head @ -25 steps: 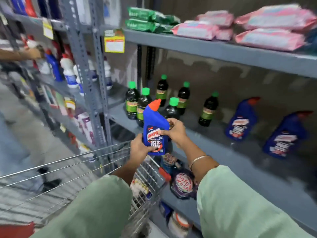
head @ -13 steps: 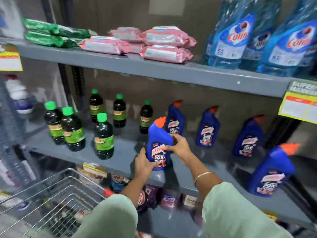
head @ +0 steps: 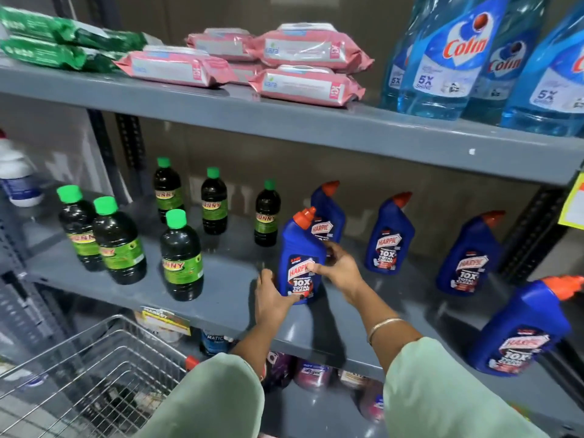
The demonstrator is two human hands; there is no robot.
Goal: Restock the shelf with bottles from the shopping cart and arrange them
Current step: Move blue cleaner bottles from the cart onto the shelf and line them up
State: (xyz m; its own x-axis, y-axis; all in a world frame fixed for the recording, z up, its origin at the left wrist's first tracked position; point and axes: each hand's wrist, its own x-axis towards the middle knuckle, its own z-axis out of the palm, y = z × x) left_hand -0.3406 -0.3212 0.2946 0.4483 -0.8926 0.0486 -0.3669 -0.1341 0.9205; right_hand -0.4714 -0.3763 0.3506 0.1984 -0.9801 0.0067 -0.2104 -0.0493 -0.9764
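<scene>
Bottle [head: 298,263]: blue with an orange cap, upright between both hands. Its base is at the shelf, but full contact cannot be told.
Left hand [head: 271,298]: wrapped round the bottle's lower left side, thumb at the front of the base.
Right hand [head: 336,270]: holding the bottle's right flank, thumb across the label, fingers behind.
Shelf [head: 227,298]: grey board directly under both hands.
Blue row [head: 388,238]: matching bottles. One stands just behind the right hand and the rest spread off to its right.
Dark bottles [head: 181,257]: green-capped, standing apart to the left of the left hand.
Cart [head: 94,374]: wire, below and to the left of the left hand.
Step in hand (judged): setting the bottle down and squaring it.
Doing it well: seat the base flat before letting go, and turn the label to face outward. Line it up with the bottle behind the right hand without knocking it, and leave a gap on the left-hand side from the dark bottles.
</scene>
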